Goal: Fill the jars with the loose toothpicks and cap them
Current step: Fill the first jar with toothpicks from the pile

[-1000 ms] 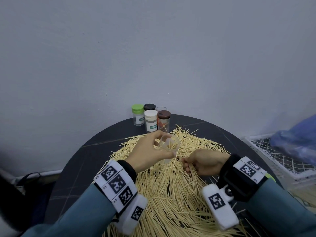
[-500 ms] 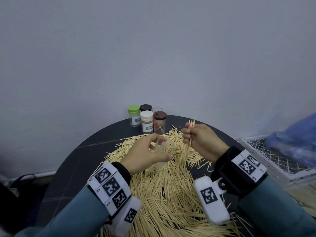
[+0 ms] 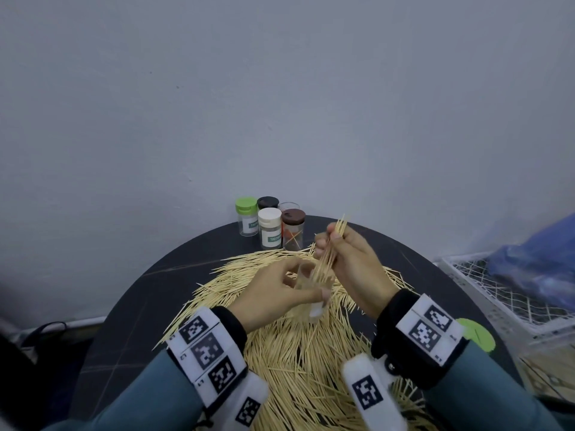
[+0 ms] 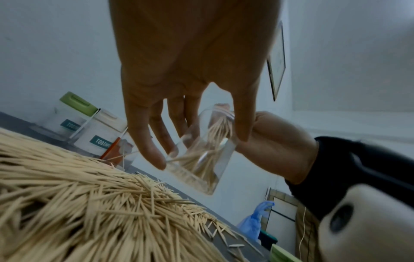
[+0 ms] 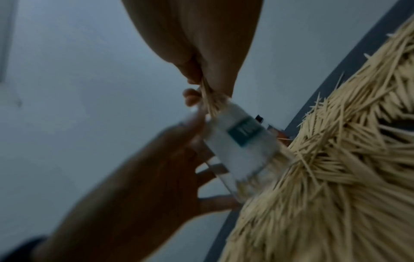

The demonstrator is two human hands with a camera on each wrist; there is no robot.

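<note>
My left hand (image 3: 280,293) holds a clear open jar (image 3: 306,286) tilted above the toothpick pile (image 3: 311,353). Fingers and thumb wrap its sides in the left wrist view, where the jar (image 4: 206,150) shows toothpicks inside. My right hand (image 3: 339,247) pinches a bunch of toothpicks (image 3: 329,250), whose lower ends reach into the jar's mouth. In the right wrist view the bunch (image 5: 209,101) enters the labelled jar (image 5: 241,141). A loose green cap (image 3: 474,334) lies on the table at the right.
Several jars stand at the table's back edge: green-capped (image 3: 247,217), black-capped (image 3: 267,202), white-capped (image 3: 270,228), brown-capped (image 3: 293,228) and an uncapped one (image 3: 289,206) behind. The round dark table (image 3: 124,321) meets a grey wall. A white wire basket (image 3: 504,293) with a blue bag (image 3: 541,262) sits right.
My right hand lifted a bunch of toothpicks off the pile, raised it, then brought its lower ends down into the mouth of the jar held by my left hand.
</note>
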